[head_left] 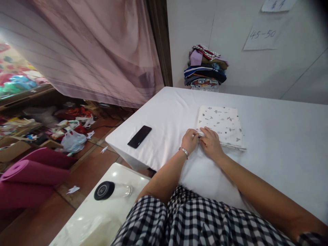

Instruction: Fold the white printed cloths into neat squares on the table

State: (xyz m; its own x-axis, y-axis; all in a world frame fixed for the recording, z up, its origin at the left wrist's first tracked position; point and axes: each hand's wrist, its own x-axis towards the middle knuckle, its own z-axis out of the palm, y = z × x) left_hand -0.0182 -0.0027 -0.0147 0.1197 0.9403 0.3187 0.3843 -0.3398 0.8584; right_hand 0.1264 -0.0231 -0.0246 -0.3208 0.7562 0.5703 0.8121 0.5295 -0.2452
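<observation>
A folded white cloth (221, 124) with small printed motifs lies on the white-covered table in front of me, its layers stacked at the near edge. At its near left corner my left hand (190, 141), with a silver bracelet at the wrist, pinches the cloth edge. My right hand (210, 143) meets it there, thumb and forefinger closed on the same corner, the other fingers resting on top of the cloth. A small dark spot shows between the fingertips; I cannot make out what it is.
A black phone (139, 136) lies on the table's left part. A pile of folded clothes (206, 66) stands behind the far edge. Lower left, a white side table (84, 213) bears a round black lid (104, 190) and a clear glass (127, 190). Pink rolled mats (36, 172) lie leftward.
</observation>
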